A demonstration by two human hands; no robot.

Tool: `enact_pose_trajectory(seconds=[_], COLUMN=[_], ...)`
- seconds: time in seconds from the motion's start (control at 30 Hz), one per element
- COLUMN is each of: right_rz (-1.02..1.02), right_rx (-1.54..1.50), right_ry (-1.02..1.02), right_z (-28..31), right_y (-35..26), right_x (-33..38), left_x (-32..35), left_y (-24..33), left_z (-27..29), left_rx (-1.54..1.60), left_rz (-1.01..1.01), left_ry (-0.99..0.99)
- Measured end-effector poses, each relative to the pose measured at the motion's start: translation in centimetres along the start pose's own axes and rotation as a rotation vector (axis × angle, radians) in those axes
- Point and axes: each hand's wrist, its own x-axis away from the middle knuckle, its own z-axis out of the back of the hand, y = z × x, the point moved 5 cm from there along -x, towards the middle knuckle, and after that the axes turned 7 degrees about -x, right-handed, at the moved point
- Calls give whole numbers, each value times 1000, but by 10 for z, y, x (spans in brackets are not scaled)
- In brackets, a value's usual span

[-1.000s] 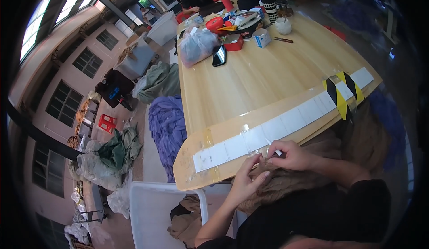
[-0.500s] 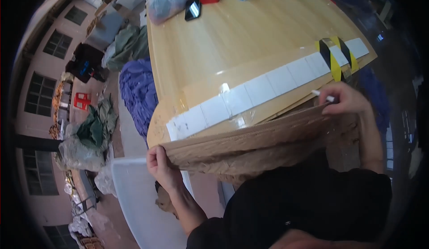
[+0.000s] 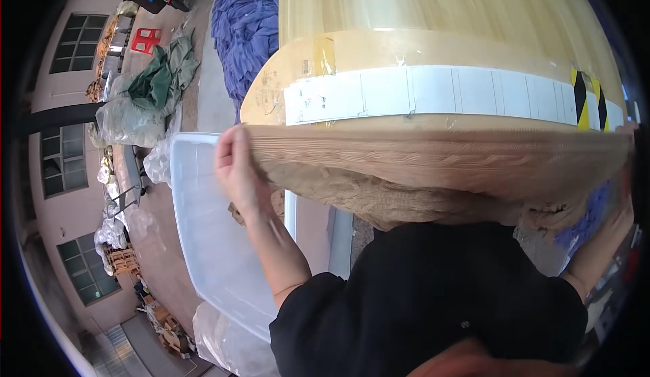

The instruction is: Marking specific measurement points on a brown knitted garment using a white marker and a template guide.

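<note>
— Where the worktop (image 3: 433, 11) ends nearest the person, what stretches along its edge?
— A tan knitted cloth (image 3: 433, 167), pulled taut. The left hand (image 3: 237, 167) pinches its left end; the right hand (image 3: 626, 174) is at its right end, its grip hidden.

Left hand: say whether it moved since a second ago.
Yes. The left hand swung out leftward, away from the white paper strip on the table edge, stretching the tan knitted cloth.
</note>
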Motion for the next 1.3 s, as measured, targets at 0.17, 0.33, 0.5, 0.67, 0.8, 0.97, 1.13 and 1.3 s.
enact_pose_trajectory(seconds=[0.17,0.33,0.5,0.67,0.8,0.97,1.13,1.3], right_rz=[41,278,380,429,419,548,552,508], right_rx=[434,657,781,824,841,960,1017,1119], right_ry=[-675,-624,-653,-661,-653,-664,-651,-815], right_z=[67,52,42,41,33,36,9,-1], right_y=[58,103,117,119,123,106,106,103], right_x=[-134,-165,-168,-166,-159,-151,-110,-101], left_x=[-1,-34,-45,-45,-46,-45,-44,15], left_y=[-57,-60,-75,-72,-71,-84,-74,10], left_z=[-62,-79,-86,-85,-86,-97,-100,-158], left_rx=[-153,-313,-291,-300,-269,-458,-830,-777], left_rz=[186,35,27,105,49,13,-295,-669], left_ry=[-343,-335,-324,-305,-295,-316,-324,-247])
